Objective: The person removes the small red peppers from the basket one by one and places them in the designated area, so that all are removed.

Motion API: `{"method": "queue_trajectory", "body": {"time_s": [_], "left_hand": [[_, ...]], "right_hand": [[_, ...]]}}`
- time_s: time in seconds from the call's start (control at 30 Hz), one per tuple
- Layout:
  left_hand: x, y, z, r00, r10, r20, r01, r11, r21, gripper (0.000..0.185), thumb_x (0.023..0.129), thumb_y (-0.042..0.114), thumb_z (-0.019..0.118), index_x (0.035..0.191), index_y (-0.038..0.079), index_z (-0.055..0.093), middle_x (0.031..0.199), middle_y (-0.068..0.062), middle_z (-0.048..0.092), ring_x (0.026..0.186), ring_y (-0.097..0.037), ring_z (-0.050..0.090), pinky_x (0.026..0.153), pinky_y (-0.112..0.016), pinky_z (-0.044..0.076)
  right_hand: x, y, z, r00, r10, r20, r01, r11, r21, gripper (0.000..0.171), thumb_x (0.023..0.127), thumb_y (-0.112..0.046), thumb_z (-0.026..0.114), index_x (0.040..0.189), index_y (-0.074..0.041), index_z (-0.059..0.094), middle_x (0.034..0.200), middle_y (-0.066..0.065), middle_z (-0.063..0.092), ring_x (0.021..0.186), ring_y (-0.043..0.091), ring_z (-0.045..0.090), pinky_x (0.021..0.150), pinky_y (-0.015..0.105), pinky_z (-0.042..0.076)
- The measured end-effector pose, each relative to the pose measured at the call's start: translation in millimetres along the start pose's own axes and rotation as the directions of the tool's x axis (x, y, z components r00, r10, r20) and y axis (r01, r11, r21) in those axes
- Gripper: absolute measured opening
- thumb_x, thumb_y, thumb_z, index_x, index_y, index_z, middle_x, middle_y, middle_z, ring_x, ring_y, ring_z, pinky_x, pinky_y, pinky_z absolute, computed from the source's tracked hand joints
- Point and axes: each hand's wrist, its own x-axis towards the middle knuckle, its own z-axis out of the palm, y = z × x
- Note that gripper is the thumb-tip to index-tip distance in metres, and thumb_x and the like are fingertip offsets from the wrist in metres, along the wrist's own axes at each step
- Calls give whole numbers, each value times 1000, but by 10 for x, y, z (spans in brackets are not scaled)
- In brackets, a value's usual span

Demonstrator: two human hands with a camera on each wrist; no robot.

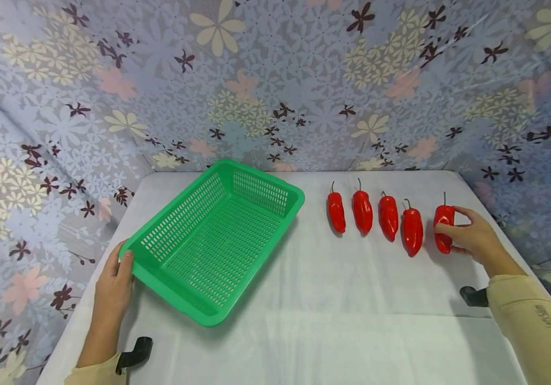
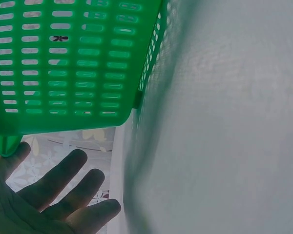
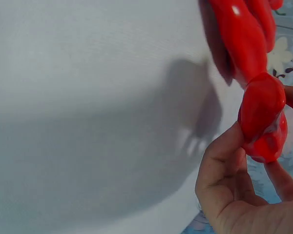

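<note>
My right hand (image 1: 470, 235) grips a red pepper (image 1: 443, 215) with a thin stem at the right end of a row. Thumb and fingers press its opposite sides, and the right wrist view shows its folded lower end (image 3: 263, 105) between them. My left hand (image 1: 114, 283) pinches the near-left corner of a green plastic basket (image 1: 251, 286), thumb over the rim. In the left wrist view, one finger touches the rim's underside while the other fingers (image 2: 63, 175) spread out below the slotted wall (image 2: 63, 122). The basket stands angled, and its slotted floor has nothing on it.
Several more red peppers (image 1: 362, 213) lie side by side, stems away from me, between the basket and my right hand. A white cloth (image 1: 328, 299) covers the table. Flower-patterned fabric (image 1: 304, 80) rises behind it and on both sides.
</note>
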Motion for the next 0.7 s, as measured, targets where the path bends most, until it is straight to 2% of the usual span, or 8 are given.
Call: {"method": "queue_trajectory", "body": {"time_s": [0.23, 0.47, 0.6, 0.7], "left_hand": [[1, 11, 0, 1000, 4, -3, -4, 1000, 3, 64, 105, 59, 30, 160, 25, 29, 150, -26, 44, 136, -49, 40, 104, -70, 28], [10, 6, -4, 1000, 15, -4, -15, 1000, 1, 65, 105, 59, 31, 160, 25, 30, 150, -26, 43, 137, -50, 39, 104, -71, 27], [12, -4, -5, 1000, 9, -4, -9, 1000, 6, 64, 105, 58, 30, 160, 25, 30, 150, -26, 43, 136, -50, 39, 104, -71, 28], [7, -7, -4, 1000, 2, -5, -2, 1000, 3, 65, 105, 59, 30, 160, 25, 29, 150, -26, 43, 136, -50, 39, 104, -70, 28]], "right_hand": [[88, 96, 45, 997, 66, 31, -65, 998, -26, 99, 94, -31, 70, 161, -8, 1, 146, 42, 21, 125, 57, 37, 78, 48, 57], [132, 140, 35, 995, 84, 49, -81, 995, -57, 102, 93, -33, 72, 161, -7, 0, 145, 43, 21, 120, 55, 42, 60, 34, 58], [129, 154, 50, 995, 75, 62, -70, 995, -71, 104, 91, -32, 74, 160, -8, 0, 145, 43, 21, 120, 55, 41, 62, 33, 58], [121, 142, 73, 997, 61, 57, -55, 994, -99, 104, 91, -31, 74, 160, -7, 1, 144, 43, 22, 122, 56, 40, 67, 37, 59]]}}
